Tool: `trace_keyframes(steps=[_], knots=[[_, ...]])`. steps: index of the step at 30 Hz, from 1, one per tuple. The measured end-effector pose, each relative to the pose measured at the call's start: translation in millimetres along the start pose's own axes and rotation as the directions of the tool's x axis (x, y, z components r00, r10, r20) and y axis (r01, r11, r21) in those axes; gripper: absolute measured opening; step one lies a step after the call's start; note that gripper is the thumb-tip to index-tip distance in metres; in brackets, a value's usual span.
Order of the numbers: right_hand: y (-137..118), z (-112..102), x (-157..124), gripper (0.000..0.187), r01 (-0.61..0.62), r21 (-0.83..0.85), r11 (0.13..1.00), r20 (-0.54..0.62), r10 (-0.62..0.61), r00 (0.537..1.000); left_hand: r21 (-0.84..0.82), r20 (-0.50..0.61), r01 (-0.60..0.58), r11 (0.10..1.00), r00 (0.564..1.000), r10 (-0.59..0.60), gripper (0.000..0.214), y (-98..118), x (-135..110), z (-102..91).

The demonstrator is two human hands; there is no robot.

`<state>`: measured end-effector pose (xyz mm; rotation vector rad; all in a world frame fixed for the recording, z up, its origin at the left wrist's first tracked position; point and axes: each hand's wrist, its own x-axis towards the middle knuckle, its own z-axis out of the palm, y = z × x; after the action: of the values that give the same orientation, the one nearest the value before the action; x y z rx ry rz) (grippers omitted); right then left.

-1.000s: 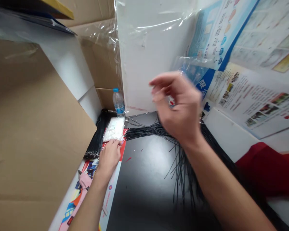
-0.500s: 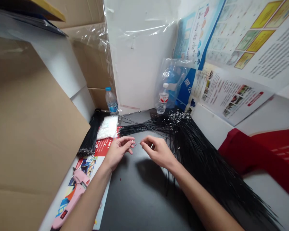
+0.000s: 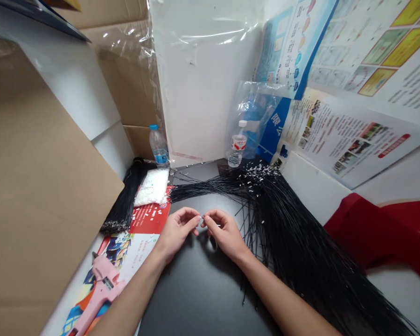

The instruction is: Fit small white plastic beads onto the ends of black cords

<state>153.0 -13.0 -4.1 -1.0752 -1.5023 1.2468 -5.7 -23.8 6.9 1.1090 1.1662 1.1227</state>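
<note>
My left hand (image 3: pixel 177 229) and my right hand (image 3: pixel 224 231) meet over the black tabletop (image 3: pixel 203 289), fingertips pinched together on a tiny white piece (image 3: pixel 202 217) between them. A thin black wire seems to run from my right hand, though it is too fine to be sure. A big fan of black wires (image 3: pixel 294 233) with white tips lies just right of my right hand. A bag of small white parts (image 3: pixel 153 186) sits beyond my left hand, next to a second black wire bundle (image 3: pixel 124 205).
A pink glue gun (image 3: pixel 98 294) lies on colourful printed sheets (image 3: pixel 140 233) at the lower left. Two water bottles (image 3: pixel 158 145) (image 3: pixel 236 144) stand at the back by a white board. Cardboard (image 3: pixel 38 186) walls the left side; posters and a red object (image 3: pixel 378 233) are on the right.
My right hand came down from in front of the camera to the table. Both hands drew together, and their fingertips now touch at the small white piece.
</note>
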Motion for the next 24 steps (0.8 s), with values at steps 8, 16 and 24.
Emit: trace_keyframes(steps=[8, 16, 24], knots=[[-3.1, -4.0, -2.2, 0.025, 0.012, -0.066, 0.998, -0.039, -0.015, 0.999, -0.058, -0.017, 0.018, 0.998, 1.000, -0.019, 0.032, 1.9, 0.4, 2.1], [-3.2, -7.7, -4.4, 0.026, 0.027, -0.118, 0.993, -0.033, -0.031, 0.999, -0.185, 0.053, 0.098, 0.978, 0.995, -0.089, 0.038, -3.9, 1.5, 0.1], [-0.1, -9.9, -4.4, 0.022, 0.042, -0.141, 0.989, -0.022, -0.045, 0.999, -0.209, 0.050, 0.133, 0.969, 0.991, -0.125, 0.039, -2.9, -1.0, -0.9]])
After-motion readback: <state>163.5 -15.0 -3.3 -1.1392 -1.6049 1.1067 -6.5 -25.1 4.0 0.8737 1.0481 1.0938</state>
